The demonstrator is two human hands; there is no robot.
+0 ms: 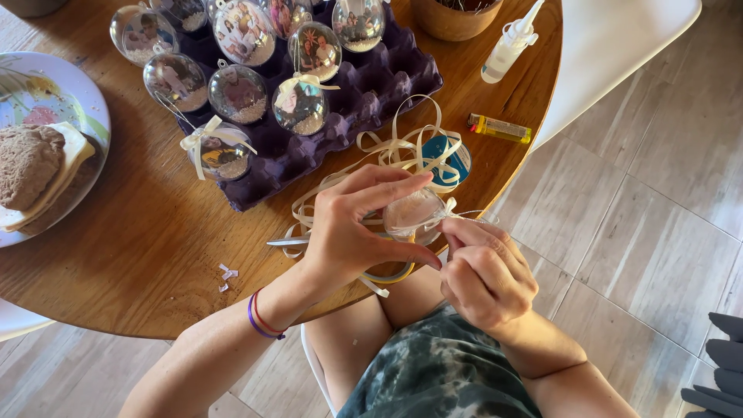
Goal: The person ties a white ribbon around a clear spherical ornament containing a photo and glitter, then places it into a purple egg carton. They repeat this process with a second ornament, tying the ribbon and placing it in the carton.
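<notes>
Clear plastic, round, ball-shaped ornament (pixel 412 214) cradled between thumb and curled fingers of left hand (pixel 348 232), held just over the near edge of the round wooden table (pixel 139 248). Right hand (pixel 484 271) closed to a pinch on thin cream ribbon (pixel 453 207) at the ornament's top loop, touching the ball's right side. Judged step: tying a bow on the ornament, knot not yet finished. Next move likely calls for steady hold from left, a firm pull from right to tighten.

Beyond the left hand, purple cardboard egg tray (pixel 371 93) carrying finished clear photo baubles with bows. Just past the fingers, loose cream ribbon tangled over a blue round spool (pixel 453 159). Farther off to the right, yellow lighter (pixel 499 128) and white squeeze bottle (pixel 507 46).

Knot itself hidden behind right fingers; ornament contents too blurred to tell; something metal under the left hand, only partly seen
</notes>
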